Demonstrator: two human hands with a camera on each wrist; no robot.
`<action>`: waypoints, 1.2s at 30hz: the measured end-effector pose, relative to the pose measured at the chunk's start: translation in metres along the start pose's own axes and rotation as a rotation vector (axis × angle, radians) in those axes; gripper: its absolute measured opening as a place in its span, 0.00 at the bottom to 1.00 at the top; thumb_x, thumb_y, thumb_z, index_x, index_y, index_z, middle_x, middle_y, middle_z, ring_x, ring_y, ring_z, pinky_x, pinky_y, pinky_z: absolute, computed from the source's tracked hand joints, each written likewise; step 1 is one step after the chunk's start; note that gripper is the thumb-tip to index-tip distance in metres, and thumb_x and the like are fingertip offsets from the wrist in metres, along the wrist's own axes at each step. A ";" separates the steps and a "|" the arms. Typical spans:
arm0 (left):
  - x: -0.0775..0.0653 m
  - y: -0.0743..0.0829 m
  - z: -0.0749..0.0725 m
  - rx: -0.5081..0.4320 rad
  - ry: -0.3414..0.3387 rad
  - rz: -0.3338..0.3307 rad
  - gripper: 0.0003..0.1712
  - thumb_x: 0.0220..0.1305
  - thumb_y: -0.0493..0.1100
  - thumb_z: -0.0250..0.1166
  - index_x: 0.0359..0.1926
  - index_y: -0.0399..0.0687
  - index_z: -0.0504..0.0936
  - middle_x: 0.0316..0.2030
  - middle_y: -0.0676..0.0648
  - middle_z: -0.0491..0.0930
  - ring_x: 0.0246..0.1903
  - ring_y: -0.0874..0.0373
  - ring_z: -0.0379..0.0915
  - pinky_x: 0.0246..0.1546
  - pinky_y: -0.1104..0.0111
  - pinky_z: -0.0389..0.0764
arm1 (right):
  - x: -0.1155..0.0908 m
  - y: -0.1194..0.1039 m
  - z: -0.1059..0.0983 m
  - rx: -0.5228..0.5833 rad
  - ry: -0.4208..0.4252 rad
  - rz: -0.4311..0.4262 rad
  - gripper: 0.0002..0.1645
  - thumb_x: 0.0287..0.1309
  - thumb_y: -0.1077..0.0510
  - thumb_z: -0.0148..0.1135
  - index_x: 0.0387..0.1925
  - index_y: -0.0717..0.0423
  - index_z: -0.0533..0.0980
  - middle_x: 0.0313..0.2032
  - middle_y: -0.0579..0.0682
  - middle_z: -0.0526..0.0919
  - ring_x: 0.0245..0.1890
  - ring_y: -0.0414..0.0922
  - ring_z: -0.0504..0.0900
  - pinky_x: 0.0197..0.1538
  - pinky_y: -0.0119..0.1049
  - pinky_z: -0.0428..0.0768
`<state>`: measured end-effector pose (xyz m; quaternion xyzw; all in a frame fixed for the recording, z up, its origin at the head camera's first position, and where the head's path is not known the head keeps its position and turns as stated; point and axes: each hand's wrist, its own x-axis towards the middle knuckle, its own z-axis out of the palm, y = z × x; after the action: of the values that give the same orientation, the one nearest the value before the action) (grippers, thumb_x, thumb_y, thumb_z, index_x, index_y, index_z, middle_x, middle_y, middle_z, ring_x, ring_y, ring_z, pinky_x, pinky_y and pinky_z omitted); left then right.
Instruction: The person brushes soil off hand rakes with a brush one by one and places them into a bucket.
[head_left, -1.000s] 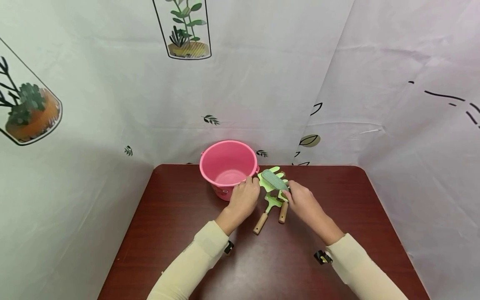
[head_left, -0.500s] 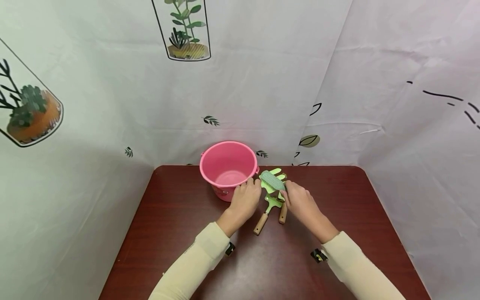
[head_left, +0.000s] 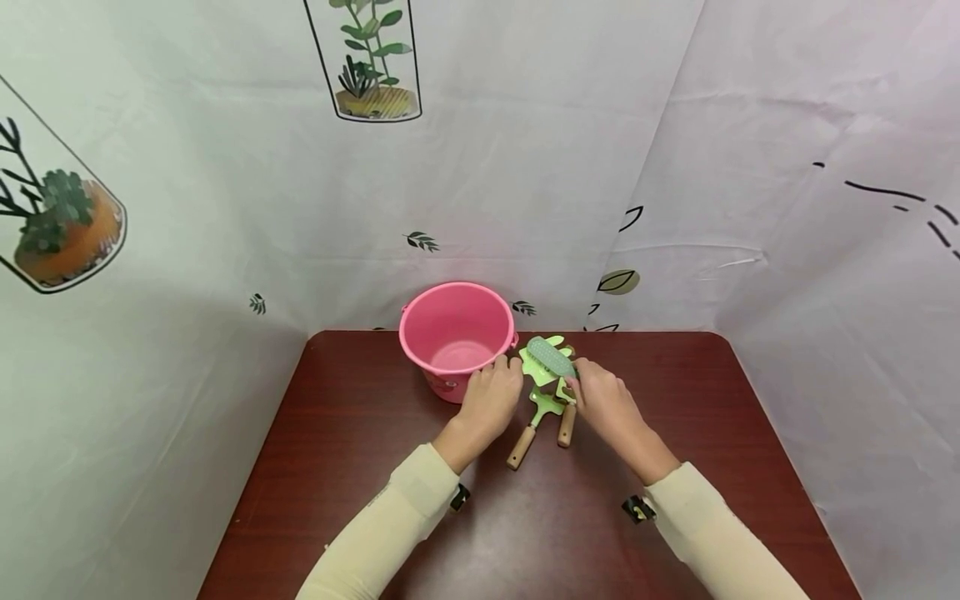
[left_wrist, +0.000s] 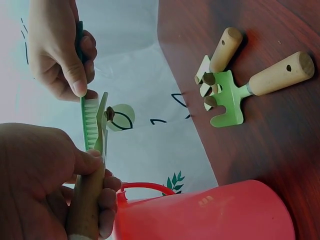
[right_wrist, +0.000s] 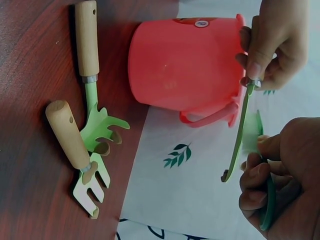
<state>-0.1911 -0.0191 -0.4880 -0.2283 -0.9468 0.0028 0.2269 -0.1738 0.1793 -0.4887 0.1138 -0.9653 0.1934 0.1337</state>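
My left hand (head_left: 491,396) grips the pronged tool (head_left: 534,369) by its wooden handle (left_wrist: 87,200), fingers curled round and thumb pressed near the neck. My right hand (head_left: 607,408) is clamped on the brush (head_left: 551,357), its fingers wrapped about the dark green handle. Both forearms angle inward and away from me, so the hands face each other with the two heads meeting between them, raised above the table (head_left: 322,467).

The handle in my left grip is smooth, pale, rounded wood; the head beyond it is thin, light green, bent at the prongs and brown at a tip. The brush has a long, rounded, muted green back and a row of short, pale bristles turned toward the prongs; whether they touch, I cannot tell.

Just below my grips, on the tabletop, lie a forked tool (left_wrist: 230,100) and a smaller fork (right_wrist: 92,187), both green with wooden handles, their heads together. Right beside my left hand, on its outer, far side, stands the upright pink bucket (head_left: 457,329), smooth and glossy, with a printed patch.

Back from my hands come cream sleeves (head_left: 423,496); the surface beneath is reddish-brown, grained and shiny. Farther off hangs creased, pale cloth (head_left: 525,192) printed with plants.
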 end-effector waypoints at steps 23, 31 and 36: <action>-0.004 -0.003 -0.004 0.018 -0.014 0.009 0.03 0.67 0.37 0.65 0.40 0.42 0.80 0.32 0.44 0.81 0.27 0.51 0.83 0.27 0.61 0.84 | 0.002 0.026 -0.008 0.014 0.043 0.051 0.14 0.72 0.59 0.61 0.48 0.70 0.76 0.38 0.63 0.85 0.35 0.58 0.86 0.33 0.52 0.83; -0.004 -0.003 -0.004 -0.003 -0.024 0.003 0.05 0.65 0.37 0.66 0.40 0.41 0.79 0.33 0.43 0.82 0.26 0.50 0.83 0.26 0.61 0.84 | 0.004 0.037 -0.012 0.052 0.047 0.072 0.14 0.72 0.60 0.61 0.46 0.71 0.75 0.35 0.63 0.84 0.31 0.54 0.83 0.32 0.49 0.81; -0.005 -0.004 -0.004 -0.007 -0.038 -0.007 0.08 0.62 0.38 0.69 0.39 0.41 0.79 0.33 0.43 0.82 0.27 0.50 0.83 0.26 0.60 0.84 | 0.002 0.033 -0.014 0.083 0.012 0.058 0.15 0.73 0.60 0.59 0.49 0.72 0.76 0.38 0.63 0.84 0.35 0.54 0.83 0.36 0.50 0.81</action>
<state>-0.1873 -0.0247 -0.4863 -0.2257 -0.9517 0.0029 0.2079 -0.1815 0.2138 -0.4869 0.0898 -0.9586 0.2375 0.1288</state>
